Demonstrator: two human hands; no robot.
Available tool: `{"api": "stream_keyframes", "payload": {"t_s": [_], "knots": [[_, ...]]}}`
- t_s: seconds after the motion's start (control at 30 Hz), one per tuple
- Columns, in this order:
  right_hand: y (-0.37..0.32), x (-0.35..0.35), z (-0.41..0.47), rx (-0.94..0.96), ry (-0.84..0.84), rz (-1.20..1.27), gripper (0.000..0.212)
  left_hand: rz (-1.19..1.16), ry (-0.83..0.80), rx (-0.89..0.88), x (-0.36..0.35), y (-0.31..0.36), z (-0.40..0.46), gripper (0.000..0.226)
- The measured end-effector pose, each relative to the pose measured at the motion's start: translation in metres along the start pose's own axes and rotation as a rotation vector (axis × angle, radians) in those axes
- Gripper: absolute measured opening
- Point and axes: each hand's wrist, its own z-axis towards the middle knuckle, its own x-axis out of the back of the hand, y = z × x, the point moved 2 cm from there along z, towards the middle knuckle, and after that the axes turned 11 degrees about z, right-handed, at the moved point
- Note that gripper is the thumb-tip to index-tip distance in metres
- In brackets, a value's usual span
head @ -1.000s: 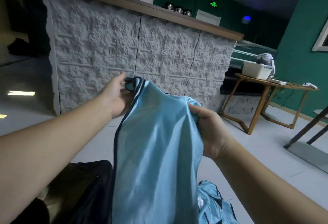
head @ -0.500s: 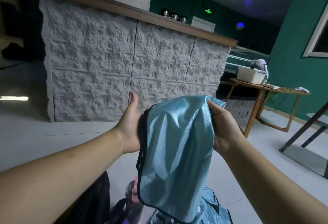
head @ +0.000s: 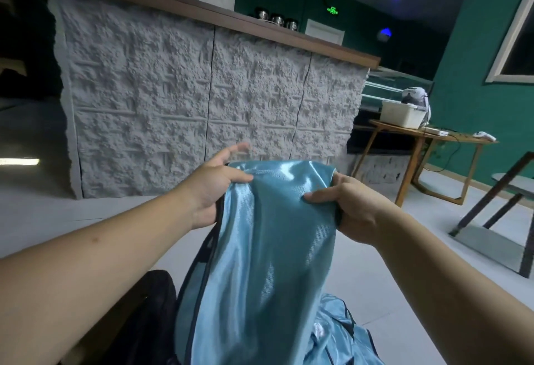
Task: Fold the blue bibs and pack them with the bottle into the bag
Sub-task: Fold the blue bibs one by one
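Unfurled longer now: glossy blue bib [head: 268,263], hands [head: 351,205] pinching.

Mid-frame, the left hand [head: 212,188] and right hand [head: 348,205] each pinch a top corner of a shiny blue bib [head: 260,263] that hangs to the bottom edge; more blue bibs [head: 338,335] lie lower right, a black bag [head: 150,315] lower left, a rough grey counter [head: 202,104] behind

Both arms reach forward; left hand [head: 212,188] and right hand [head: 351,207] each pinch the bib's [head: 268,249] top edge.
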Motion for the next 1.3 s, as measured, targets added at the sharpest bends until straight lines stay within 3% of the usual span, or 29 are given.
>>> {"api": "stream_keyframes", "payload": {"t_s": [0.17,0.23,0.37,0.53,0.67,0.77,0.87,1.0,1.1,1.2,1.3], "knots": [[-0.004,-0.001,0.002,0.048,0.133,-0.089,0.033,0.084,-0.047,0.092,0.015,0.012,0.003,0.053],[-0.006,-0.001,0.005,0.048,0.256,-0.143,0.044,0.128,-0.039,0.156,0.024,0.014,0.004,0.05],[-0.007,-0.006,0.005,-0.014,0.309,-0.245,0.055,0.153,-0.028,0.216,0.03,0.013,0.005,0.037],[-0.007,0.001,0.004,-0.049,0.353,-0.461,0.046,0.198,-0.008,0.209,0.028,0.013,0.005,0.019],[-0.005,0.001,0.004,-0.047,0.368,-0.535,0.053,0.204,0.008,0.203,0.023,0.013,0.005,0.015],[-0.006,0.001,0.004,-0.004,0.336,-0.406,0.042,0.171,-0.004,0.214,0.022,0.015,0.005,0.015],[-0.01,-0.003,-0.001,-0.02,0.184,-0.142,0.035,0.137,-0.014,0.211,0.024,0.018,0.006,0.019],[-0.015,-0.003,-0.001,0.015,0.101,-0.002,0.078,0.19,-0.086,0.195,0.026,0.023,0.003,0.035],[-0.017,-0.002,-0.004,0.009,0.02,-0.238,0.064,0.362,-0.17,0.215,0.027,0.02,0.0,0.054],[-0.016,0.0,-0.005,0.024,0.042,-0.593,0.053,0.556,-0.133,0.218,0.026,0.014,0.0,0.05],[-0.008,-0.002,-0.004,0.017,0.077,-0.789,0.045,0.629,-0.09,0.2,0.025,0.008,0.001,0.044]]}}
